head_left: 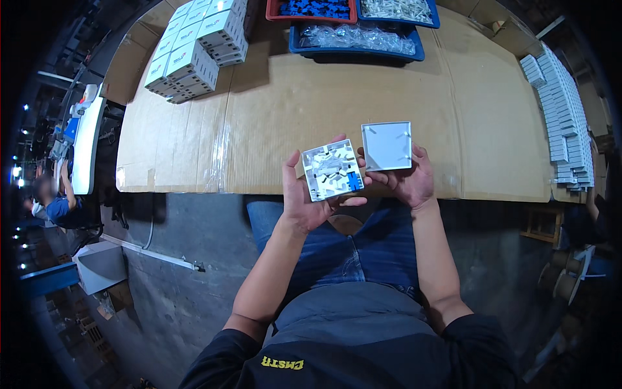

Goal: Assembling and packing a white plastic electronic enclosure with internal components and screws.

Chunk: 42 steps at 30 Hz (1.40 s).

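My left hand (303,198) is closed around a square white plastic box base (332,170), held tilted with its open side up. Inside the base lie white fittings, a clear plastic bag that I cannot make out fully, and a blue piece (354,181) at its right corner. In my right hand (412,181) is a square white lid (387,146), its inner face turned up and small posts showing near the corners. Base and lid are side by side, a narrow gap between them, above the table's near edge.
Cardboard covers the table (272,123). Stacked white boxes (188,55) stand far left; more white boxes (560,123) are piled at the right. Far back are a red tray (311,18) of blue parts, a blue tray (356,53) of clear bags, and another blue tray (398,23) of white pieces. Someone (61,204) sits left.
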### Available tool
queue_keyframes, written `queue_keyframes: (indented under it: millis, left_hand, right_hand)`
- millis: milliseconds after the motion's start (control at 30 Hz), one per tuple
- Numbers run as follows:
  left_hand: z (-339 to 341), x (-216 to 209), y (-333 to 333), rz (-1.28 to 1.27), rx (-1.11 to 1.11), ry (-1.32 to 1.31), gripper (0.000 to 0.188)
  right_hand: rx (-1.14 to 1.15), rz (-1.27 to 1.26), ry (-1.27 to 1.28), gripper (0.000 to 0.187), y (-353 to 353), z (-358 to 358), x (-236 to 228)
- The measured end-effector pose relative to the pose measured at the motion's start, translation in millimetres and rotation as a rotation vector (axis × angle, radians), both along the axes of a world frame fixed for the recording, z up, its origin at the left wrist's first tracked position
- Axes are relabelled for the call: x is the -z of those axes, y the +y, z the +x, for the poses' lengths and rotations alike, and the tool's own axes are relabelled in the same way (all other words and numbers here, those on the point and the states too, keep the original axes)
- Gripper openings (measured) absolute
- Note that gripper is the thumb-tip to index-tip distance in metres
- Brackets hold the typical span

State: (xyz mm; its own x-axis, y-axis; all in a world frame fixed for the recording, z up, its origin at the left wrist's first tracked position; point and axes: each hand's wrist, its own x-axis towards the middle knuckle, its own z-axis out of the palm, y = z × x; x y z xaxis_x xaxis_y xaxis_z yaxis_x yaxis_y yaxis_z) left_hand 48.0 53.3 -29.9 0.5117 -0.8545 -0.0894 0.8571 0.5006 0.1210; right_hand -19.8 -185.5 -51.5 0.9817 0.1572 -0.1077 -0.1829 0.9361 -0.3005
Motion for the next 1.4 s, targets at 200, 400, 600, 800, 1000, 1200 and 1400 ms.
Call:
queue_keyframes:
  millis: [200, 400, 600, 800, 1000, 1200, 1400]
  left_hand:
    - [-6.7, -10.7, -2.6, 0.192, -0.052, -0.064, 0.086]
    - [-12.3, -1.5, -2.1, 0.179, -0.111, -0.11, 0.079]
    - [-12.0, -8.6, -8.4, 0.265, -0.07, -0.078, 0.074]
    - [-22.5, -26.5, -18.2, 0.291, -0.092, -0.014, 0.076]
    - [-29.2, -22.9, -22.5, 0.383, -0.086, -0.041, 0.082]
    - [-32.3, -23.6, -24.7, 0.417, -0.124, -0.048, 0.082]
    - [-30.4, -18.8, -23.4, 0.417, -0.113, -0.051, 0.079]
  right_hand:
    - [0.06, -0.128, -0.08, 0.089, -6.7, -3.1, 0.5]
    - [0.005, -0.096, -0.118, 0.083, -19.3, 4.4, -21.2]
    - [0.029, -0.377, -0.176, 0.077, -13.8, 18.0, -48.7]
    - [0.054, -0.785, -0.226, 0.072, 7.5, 28.5, -78.7]
    - [0.063, -1.11, -0.33, 0.062, 18.0, 31.9, -72.3]
    - [0.063, -1.236, -0.329, 0.057, 32.8, 31.3, -70.1]
    - [-0.094, -1.374, -0.326, 0.062, 32.3, 33.5, -70.7]
